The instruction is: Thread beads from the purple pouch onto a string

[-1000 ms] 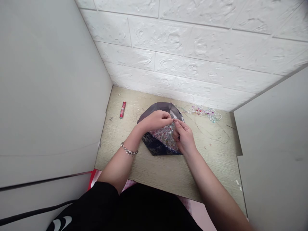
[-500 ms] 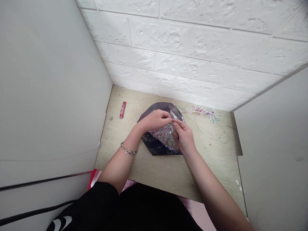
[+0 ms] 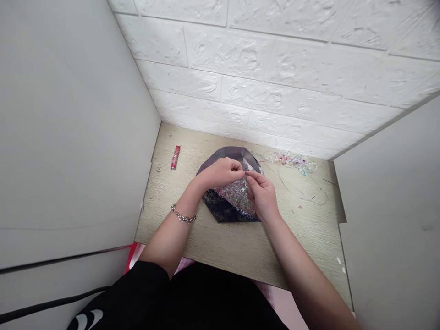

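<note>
While a heap of small pink, white and clear beads (image 3: 233,195) lies in a dark, many-sided tray (image 3: 223,215) on the wooden table (image 3: 223,250), both hands meet above it with their fingertips about touching. The left hand (image 3: 223,172) arches across the tray, thumb and forefinger pressed together. From the other side comes the right hand (image 3: 264,195), its thumb and forefinger also pinched, the remaining fingers curled inward. Whatever sits between those tips is too small to tell. Around the left wrist hangs a silver chain bracelet (image 3: 183,215). Beyond the tray to the right, a tangle of colored bead strings (image 3: 292,161) lies near the wall (image 3: 206,75), which is white and brick-patterned. To the left, apart from the tray, rests a slim red tube (image 3: 175,157). Pale panels (image 3: 68,114) stand at both sides of the table.
</note>
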The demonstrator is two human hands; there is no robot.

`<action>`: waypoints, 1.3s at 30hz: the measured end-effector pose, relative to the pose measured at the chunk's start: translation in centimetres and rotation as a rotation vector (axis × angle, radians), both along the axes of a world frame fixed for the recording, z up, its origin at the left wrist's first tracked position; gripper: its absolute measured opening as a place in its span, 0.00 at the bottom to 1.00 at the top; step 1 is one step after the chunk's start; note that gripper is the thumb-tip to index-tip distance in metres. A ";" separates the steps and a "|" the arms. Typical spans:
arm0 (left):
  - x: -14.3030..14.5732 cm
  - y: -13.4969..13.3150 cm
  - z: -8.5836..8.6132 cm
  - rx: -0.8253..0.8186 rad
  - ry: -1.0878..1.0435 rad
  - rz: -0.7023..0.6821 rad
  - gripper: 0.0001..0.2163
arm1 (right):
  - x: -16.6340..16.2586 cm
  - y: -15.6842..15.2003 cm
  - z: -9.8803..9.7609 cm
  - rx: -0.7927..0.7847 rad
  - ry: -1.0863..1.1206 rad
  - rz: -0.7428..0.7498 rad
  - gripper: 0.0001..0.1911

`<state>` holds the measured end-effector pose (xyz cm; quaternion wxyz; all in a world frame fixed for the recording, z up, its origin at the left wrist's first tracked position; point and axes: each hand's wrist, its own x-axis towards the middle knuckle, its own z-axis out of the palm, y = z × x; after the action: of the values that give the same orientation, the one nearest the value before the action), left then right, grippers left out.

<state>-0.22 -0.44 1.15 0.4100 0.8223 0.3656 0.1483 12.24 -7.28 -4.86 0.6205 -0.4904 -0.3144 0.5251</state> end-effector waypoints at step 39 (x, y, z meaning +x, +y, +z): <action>0.1 -0.4 0.4 0.031 0.033 0.020 0.10 | -0.2 0.0 -0.1 -0.020 -0.067 -0.006 0.13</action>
<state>-0.13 -0.80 1.55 0.3896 0.8272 0.3782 0.1444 12.08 -7.23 -4.92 0.6062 -0.5148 -0.3282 0.5097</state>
